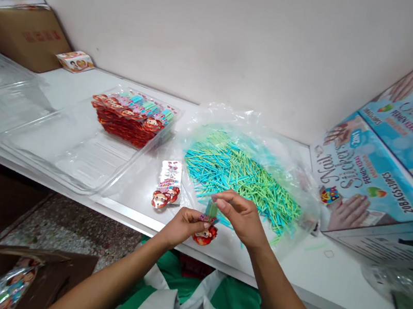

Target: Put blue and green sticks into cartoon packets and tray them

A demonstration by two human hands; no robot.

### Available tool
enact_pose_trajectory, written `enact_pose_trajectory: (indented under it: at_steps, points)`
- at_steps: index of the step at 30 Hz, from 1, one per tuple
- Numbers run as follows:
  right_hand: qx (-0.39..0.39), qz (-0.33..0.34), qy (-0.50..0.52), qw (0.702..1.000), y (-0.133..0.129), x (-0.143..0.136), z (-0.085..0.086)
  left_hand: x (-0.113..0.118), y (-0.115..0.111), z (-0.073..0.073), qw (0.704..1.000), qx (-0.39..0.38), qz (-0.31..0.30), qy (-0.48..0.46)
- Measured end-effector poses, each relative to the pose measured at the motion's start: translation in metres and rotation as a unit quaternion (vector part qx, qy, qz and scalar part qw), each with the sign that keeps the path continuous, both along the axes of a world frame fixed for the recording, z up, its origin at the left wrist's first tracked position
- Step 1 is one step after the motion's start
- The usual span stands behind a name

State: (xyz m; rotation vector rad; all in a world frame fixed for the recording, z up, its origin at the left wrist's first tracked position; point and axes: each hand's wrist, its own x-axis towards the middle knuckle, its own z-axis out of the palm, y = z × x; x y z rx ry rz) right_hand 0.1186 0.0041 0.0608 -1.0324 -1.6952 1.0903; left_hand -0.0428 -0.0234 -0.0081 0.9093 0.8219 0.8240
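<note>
One small, clear plastic packet (212,209) w/ a red-maned cartoon face (204,235) at its lower end is btwn both hands, over the near edge of the white counter (349,292); pale green sticks show in its upper part. L hand (185,227) has its grip closed on the pkt: thumb & fingers pinch it just above the face. R hand (242,217) has thumb & fingertips at the pkt's top end; can't tell if that grip is closed on it.

Just L of the L grip, a few flat pkts w/ the same face (167,185) overlap on the counter. Farther L & beyond: a wide, shallow clear plastic tray (46,150), w/ a tall stack of red-faced pkts (129,119) at its end nearer the grip. Just beyond the R grip, a big heap of thin blue & green sticks (242,176) lies w/ a crumpled clear plastic bag (232,112) around it. Well R of the R grip: light-blue printed cardboard boxes (374,186). Far L, past the tray: brown cardboard box (21,34) & a small white-and-orange carton (75,61) beside it.
</note>
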Motion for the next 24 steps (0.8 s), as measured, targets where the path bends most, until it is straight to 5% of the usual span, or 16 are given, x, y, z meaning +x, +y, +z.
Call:
enact_pose_trajectory:
  at_steps: [24]
  points:
    - [-0.089, -0.020, 0.063, 0.994, 0.012, -0.019, -0.001, -0.008, 0.005, 0.001, 1.000, -0.005, -0.009, 0.000]
